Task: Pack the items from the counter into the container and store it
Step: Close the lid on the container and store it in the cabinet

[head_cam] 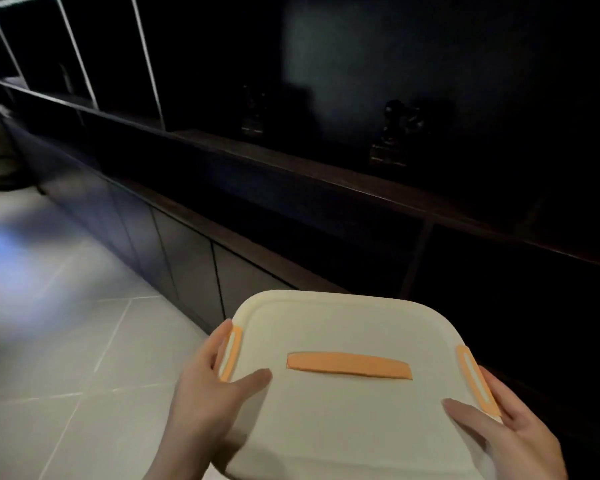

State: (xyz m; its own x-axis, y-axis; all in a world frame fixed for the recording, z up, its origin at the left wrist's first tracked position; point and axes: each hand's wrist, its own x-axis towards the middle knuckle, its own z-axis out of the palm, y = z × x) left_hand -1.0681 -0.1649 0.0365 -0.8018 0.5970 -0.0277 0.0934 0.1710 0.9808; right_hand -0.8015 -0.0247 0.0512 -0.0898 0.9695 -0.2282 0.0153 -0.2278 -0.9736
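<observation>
The container (pixel 354 403) is a cream, rounded-square box with its lid on, an orange strip handle across the top and an orange clip at each side; its contents are hidden. The left hand (pixel 205 386) and right hand (pixel 506 431) hold it by its sides, thumbs on the lid and fingers curled round the edges. It is carried above the pale tiled floor (pixel 66 358), near the dark cabinets (pixel 187 258).

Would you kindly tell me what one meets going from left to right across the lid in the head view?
Left hand → left orange clip → orange centre handle → right orange clip → right hand. All lie on the cream container, which both hands hold at its sides with thumbs on the lid.
</observation>
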